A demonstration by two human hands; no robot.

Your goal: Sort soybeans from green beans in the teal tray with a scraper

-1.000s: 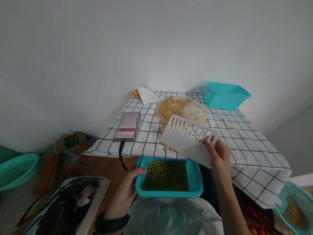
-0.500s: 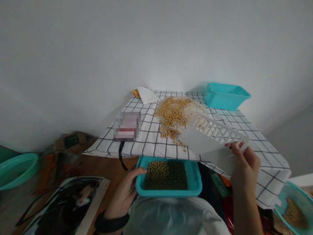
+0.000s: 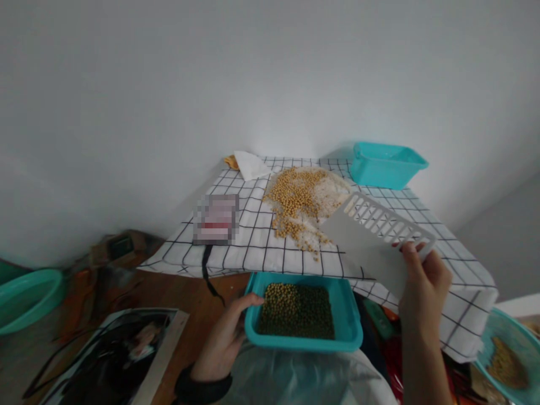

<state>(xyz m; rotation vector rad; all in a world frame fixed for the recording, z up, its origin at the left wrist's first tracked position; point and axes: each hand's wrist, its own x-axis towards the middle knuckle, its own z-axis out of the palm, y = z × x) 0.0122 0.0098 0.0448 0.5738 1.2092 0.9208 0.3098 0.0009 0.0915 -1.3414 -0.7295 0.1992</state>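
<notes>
Head view: the right hand [image 3: 424, 284] has its fingers clamped on the near-right end of a flat white slotted board [image 3: 371, 239] of rigid plastic. The board is held over the table's checked cloth [image 3: 253, 247], its long axis running far-left to near-right and its far-left corner just beside the loose soybeans [image 3: 297, 199]. The left hand [image 3: 223, 343] has its fingers closed on the left rim of the teal tray [image 3: 304, 344] – green and yellow beans fill it, and its underside is hidden.

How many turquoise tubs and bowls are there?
4. A tray of beans in the left hand; a tub at the far corner of the table; a basin at far left; a bowl at lower right, near the right hand holding the white scoop. Others may be hidden.
</notes>
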